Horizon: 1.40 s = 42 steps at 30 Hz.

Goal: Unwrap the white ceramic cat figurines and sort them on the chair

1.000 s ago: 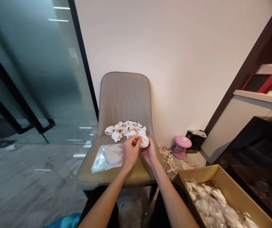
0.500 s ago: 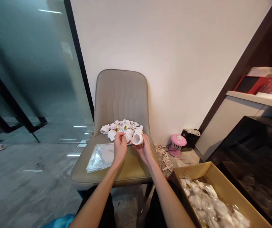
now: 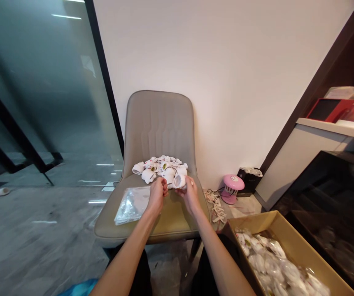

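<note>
A small white hollow piece (image 3: 179, 181) with a round opening is gripped in my right hand (image 3: 189, 193), its opening turned towards me. My left hand (image 3: 157, 192) is closed with its fingers curled, just left of that piece; whatever may be in the fingers is hidden. Behind both hands lies a pile of similar white pieces (image 3: 148, 176), some with small coloured marks, on the seat of a grey-beige chair (image 3: 115, 236). A stack of clear plastic bags (image 3: 130, 206) rests flat on the seat to the left of my left hand.
On the right stands an open cardboard box (image 3: 303, 242) holding many white pieces in clear wrapping (image 3: 275, 263). A pink lamp-like device (image 3: 231, 189) and a black box (image 3: 249, 181) are on the floor by the wall. Left is a glass partition (image 3: 56, 82).
My left hand has drawn slightly down and its fingers have curled in, away from the pile. My right hand keeps its hold on the white piece. The view has shifted slightly.
</note>
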{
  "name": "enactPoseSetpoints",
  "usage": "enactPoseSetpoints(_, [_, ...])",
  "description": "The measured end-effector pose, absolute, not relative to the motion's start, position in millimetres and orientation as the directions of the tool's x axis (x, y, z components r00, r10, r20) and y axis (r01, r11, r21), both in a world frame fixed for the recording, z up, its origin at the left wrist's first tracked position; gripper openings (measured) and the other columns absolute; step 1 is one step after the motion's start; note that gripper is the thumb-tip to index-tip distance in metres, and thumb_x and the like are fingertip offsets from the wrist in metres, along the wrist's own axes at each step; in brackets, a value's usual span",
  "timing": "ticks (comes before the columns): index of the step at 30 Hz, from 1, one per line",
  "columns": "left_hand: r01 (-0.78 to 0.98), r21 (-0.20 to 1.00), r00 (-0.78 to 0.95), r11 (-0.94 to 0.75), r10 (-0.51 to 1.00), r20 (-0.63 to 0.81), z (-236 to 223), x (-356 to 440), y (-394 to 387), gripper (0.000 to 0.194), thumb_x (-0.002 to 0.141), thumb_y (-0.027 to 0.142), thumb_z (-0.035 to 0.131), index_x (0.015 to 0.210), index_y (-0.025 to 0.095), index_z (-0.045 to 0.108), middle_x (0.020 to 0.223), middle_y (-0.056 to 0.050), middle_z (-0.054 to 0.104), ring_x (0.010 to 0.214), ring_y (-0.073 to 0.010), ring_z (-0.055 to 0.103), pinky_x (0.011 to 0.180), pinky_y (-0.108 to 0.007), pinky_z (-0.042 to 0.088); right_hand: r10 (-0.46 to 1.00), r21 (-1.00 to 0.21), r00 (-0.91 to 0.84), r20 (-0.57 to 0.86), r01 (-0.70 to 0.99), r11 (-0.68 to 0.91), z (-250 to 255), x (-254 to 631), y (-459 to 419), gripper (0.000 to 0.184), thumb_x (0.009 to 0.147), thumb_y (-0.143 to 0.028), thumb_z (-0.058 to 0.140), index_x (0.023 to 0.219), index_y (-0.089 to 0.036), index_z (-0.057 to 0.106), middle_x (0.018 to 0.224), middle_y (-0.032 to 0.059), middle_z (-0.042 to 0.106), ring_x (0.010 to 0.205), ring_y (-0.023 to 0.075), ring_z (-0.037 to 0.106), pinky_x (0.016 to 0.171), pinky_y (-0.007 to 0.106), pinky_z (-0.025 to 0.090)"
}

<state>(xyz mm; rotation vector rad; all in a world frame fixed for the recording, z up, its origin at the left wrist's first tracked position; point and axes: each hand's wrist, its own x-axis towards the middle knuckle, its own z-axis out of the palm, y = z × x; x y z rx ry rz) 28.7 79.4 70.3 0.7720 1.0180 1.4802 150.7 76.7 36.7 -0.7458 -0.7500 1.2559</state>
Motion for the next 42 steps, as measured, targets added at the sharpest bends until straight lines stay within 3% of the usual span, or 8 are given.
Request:
enactPoseSetpoints(5, [-0.363,0.925,-0.152,0.112,0.972,-0.177,55.7,26.6,87.6,0.017,0.065,0.033,0.056,0.075,0.018,0.055,0.054,0.006,0.048,0.039,-0.0060,0.036,0.042,-0.021,0.026,0.998,-0.640,0.052,-0.026,-0.768,0.023,41.4,154.0,76.4,0.040,0.083,-0.054,0.069,0.103,-0.020,0.066,0.099,0.0058,0.074,0.085,0.0191,0.072,0.077,0.030,0.062])
enactPoseSetpoints(10, [-0.299,0.952,-0.196,0.065,0.972,-0.128,47.4,31.4,87.2,0.030,0.055,0.016,0.062,0.085,0.014,0.064,0.067,0.001,0.063,0.054,-0.0095,0.054,0.049,-0.021,0.036,0.998,-0.556,0.013,-0.061,-0.831,-0.023,47.6,157.5,74.8,0.038,0.084,-0.051,0.069,0.105,-0.019,0.068,0.101,0.0067,0.076,0.091,0.0190,0.074,0.078,0.027,0.062])
enactPoseSetpoints(15, [-0.196,0.973,-0.278,-0.119,0.959,0.062,48.1,27.0,87.2,0.034,0.062,0.021,0.069,0.096,0.014,0.069,0.086,-0.006,0.071,0.073,-0.0156,0.065,0.067,-0.028,0.051,0.994,-0.608,-0.048,-0.093,-0.789,-0.095,52.3,159.5,70.9,0.032,0.087,-0.048,0.066,0.103,-0.019,0.069,0.095,0.0045,0.076,0.078,0.0169,0.072,0.068,0.026,0.061])
enactPoseSetpoints(18, [-0.141,0.976,-0.281,-0.165,0.952,0.120,50.3,22.4,86.8,0.041,0.064,0.027,0.074,0.102,0.014,0.067,0.089,-0.008,0.071,0.075,-0.0177,0.067,0.068,-0.030,0.053,0.984,-0.648,-0.147,-0.097,-0.741,-0.175,51.0,160.2,67.6,0.033,0.085,-0.048,0.070,0.103,-0.020,0.068,0.089,0.0038,0.076,0.069,0.0160,0.070,0.059,0.025,0.058])
enactPoseSetpoints(25, [0.007,0.964,-0.315,-0.266,0.914,0.255,55.4,20.9,82.0,0.028,0.066,0.031,0.078,0.087,0.014,0.069,0.083,-0.008,0.073,0.076,-0.0188,0.068,0.071,-0.030,0.053,0.957,-0.759,-0.285,-0.054,-0.611,-0.225,49.1,158.9,60.7,0.037,0.078,-0.047,0.078,0.098,-0.019,0.066,0.078,0.0021,0.074,0.063,0.0157,0.068,0.055,0.024,0.055])
enactPoseSetpoints(31, [0.034,0.965,-0.277,-0.261,0.925,0.260,58.9,22.3,78.2,0.022,0.073,0.034,0.073,0.085,0.015,0.073,0.083,-0.008,0.075,0.078,-0.0205,0.068,0.073,-0.030,0.051,0.965,-0.788,-0.258,-0.056,-0.582,-0.201,48.2,158.0,61.0,0.036,0.079,-0.050,0.075,0.097,-0.019,0.068,0.074,0.0019,0.073,0.060,0.0170,0.068,0.052,0.025,0.055])
enactPoseSetpoints(35, [0.224,0.913,-0.334,-0.341,0.853,0.401,68.2,25.6,69.5,0.025,0.089,0.039,0.058,0.089,0.018,0.072,0.090,-0.006,0.074,0.084,-0.0208,0.066,0.078,-0.031,0.049,0.981,-0.800,-0.180,-0.070,-0.577,-0.163,45.2,159.1,64.2,0.042,0.078,-0.056,0.074,0.095,-0.018,0.069,0.074,0.0034,0.074,0.061,0.0176,0.069,0.052,0.025,0.055])
enactPoseSetpoints(42, [0.447,0.682,-0.023,-0.578,0.755,0.655,83.5,45.0,47.0,0.022,0.093,0.033,0.056,0.106,0.021,0.069,0.108,-0.008,0.071,0.102,-0.0229,0.065,0.092,-0.034,0.047,1.000,-0.839,-0.007,0.010,-0.543,0.005,30.7,146.4,68.4,0.046,0.077,-0.060,0.072,0.094,-0.018,0.069,0.075,0.0034,0.073,0.070,0.0194,0.069,0.060,0.027,0.055])
